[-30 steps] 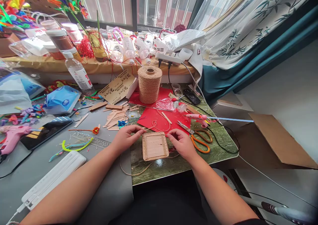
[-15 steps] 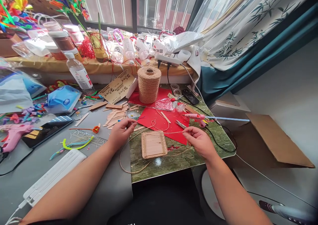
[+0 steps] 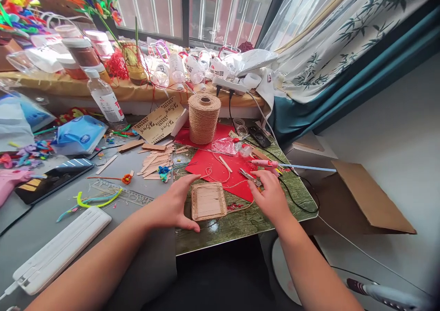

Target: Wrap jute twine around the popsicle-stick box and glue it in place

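Note:
A small square tray of wooden sticks (image 3: 208, 202), edged with twine, lies flat on the dark wood-patterned board (image 3: 195, 242). My left hand (image 3: 173, 203) is beside the tray's left edge, thumb and fingers spread wide, holding nothing. To the right, my right hand (image 3: 272, 196) reaches over a metal-jawed hand tool (image 3: 248, 175), thumb and forefinger apart at its rear end; whether they touch it is unclear. Loose twine (image 3: 237, 184) runs from near the tray toward that hand. Behind stands a large spool of twine (image 3: 204, 121).
A pink glue gun (image 3: 264, 163) with a long glue stick lies past my right hand. Red sheets (image 3: 199, 160) lie under the tool. Wooden sticks (image 3: 154, 162), a ruler (image 3: 127, 190), a phone (image 3: 55, 180) and a white power strip (image 3: 63, 249) are leftward. A cardboard box (image 3: 374, 196) stands right.
My left hand has come down beside the tray and its fingers have spread. My right hand has let the stretched twine go slack and moved forward to the metal tool.

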Action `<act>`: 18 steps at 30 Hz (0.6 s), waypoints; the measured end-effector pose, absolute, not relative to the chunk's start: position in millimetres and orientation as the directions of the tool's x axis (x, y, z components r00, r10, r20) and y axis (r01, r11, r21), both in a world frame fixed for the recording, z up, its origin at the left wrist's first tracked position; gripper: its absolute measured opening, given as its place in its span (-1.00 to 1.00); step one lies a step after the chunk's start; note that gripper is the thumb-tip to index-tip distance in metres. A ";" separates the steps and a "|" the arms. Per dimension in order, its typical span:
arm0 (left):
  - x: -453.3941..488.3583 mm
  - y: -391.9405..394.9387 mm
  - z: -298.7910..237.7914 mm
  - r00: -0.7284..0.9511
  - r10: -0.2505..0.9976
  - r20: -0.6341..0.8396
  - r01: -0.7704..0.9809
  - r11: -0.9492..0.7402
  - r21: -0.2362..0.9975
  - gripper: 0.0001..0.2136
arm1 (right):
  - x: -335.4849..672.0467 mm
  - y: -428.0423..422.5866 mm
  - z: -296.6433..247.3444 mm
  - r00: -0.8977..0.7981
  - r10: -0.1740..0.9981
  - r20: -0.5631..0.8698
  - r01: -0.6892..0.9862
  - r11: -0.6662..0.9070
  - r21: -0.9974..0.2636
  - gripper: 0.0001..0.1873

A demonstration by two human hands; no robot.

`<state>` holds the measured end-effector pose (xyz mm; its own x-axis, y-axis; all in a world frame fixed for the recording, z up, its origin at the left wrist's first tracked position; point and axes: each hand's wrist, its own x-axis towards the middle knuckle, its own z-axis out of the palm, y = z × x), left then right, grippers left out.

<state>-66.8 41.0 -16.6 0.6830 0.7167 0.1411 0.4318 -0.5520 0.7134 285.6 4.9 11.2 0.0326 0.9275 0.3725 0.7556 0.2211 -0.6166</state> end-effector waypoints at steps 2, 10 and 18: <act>-66.0 38.1 -26.2 0.680 0.722 0.129 0.427 -0.532 0.731 0.24 | 266.0 6.2 13.8 -0.115 0.908 0.403 0.765 0.339 -0.548 -0.71; -73.5 45.3 -38.8 0.689 0.707 0.162 0.387 -0.547 0.742 0.18 | 178.6 24.7 16.0 -0.448 0.845 0.291 0.689 0.534 -0.491 -0.82; -79.3 52.0 -42.5 0.691 0.689 0.221 0.321 -0.565 0.760 0.17 | 167.4 30.1 9.3 -0.486 0.835 0.258 0.778 0.548 -0.308 -0.85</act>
<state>-79.3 52.0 -42.5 0.6906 0.6887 0.2207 0.3206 -0.5651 0.7602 167.4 30.1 9.3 -0.4861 0.8350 0.2579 0.7778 0.5479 -0.3080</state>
